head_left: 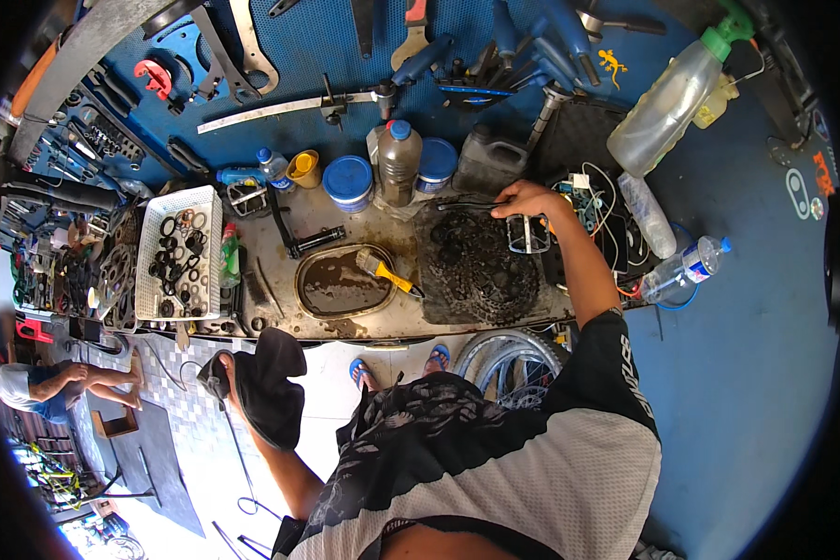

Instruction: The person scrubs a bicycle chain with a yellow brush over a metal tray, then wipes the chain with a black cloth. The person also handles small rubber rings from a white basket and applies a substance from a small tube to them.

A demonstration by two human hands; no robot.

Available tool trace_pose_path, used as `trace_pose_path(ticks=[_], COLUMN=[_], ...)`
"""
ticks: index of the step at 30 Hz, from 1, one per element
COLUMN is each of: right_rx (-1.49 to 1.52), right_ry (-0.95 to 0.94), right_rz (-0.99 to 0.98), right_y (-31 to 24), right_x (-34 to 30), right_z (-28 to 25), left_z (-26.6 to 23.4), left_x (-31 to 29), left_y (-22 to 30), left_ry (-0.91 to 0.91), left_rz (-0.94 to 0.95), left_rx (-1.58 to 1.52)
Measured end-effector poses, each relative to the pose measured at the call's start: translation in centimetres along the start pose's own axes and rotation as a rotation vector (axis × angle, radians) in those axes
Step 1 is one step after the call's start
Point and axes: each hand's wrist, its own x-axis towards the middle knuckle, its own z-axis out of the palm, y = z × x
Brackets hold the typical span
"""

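My right hand (525,200) reaches out over the workbench and rests at the far edge of a dark tray (439,280) full of greasy chain and sprocket parts; its fingers touch a thin dark tool (465,203) lying there, and a metal bicycle pedal (529,233) sits just below the hand. My left hand (222,373) hangs low beside the bench front, shut on a black rag (271,387). An oval pan of dirty liquid (343,282) with a yellow-handled brush (385,271) lies left of the tray.
A white basket of rings and small parts (149,271) stands at the bench's left. Blue-lidded tubs (348,182), bottles (399,161) and a dark jug (490,161) line the back. Tools hang on the blue pegboard. A bicycle wheel (509,359) leans below; a person (51,383) sits at far left.
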Motion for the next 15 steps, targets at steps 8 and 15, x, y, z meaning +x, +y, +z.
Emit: trace_pose_path(ticks=[8, 15], right_rx=[-0.184, -0.222], right_ry=[0.136, 0.229], right_rz=[0.164, 0.227], right_y=[-1.3, -2.2], right_x=[-3.7, -5.5], right_z=[0.2, 1.9], left_z=[0.2, 0.6], left_x=[0.1, -1.1], left_y=[-1.0, -3.5], left_ry=[-0.007, 0.027], left_rz=[0.092, -0.049], left_rx=[-0.008, -0.186])
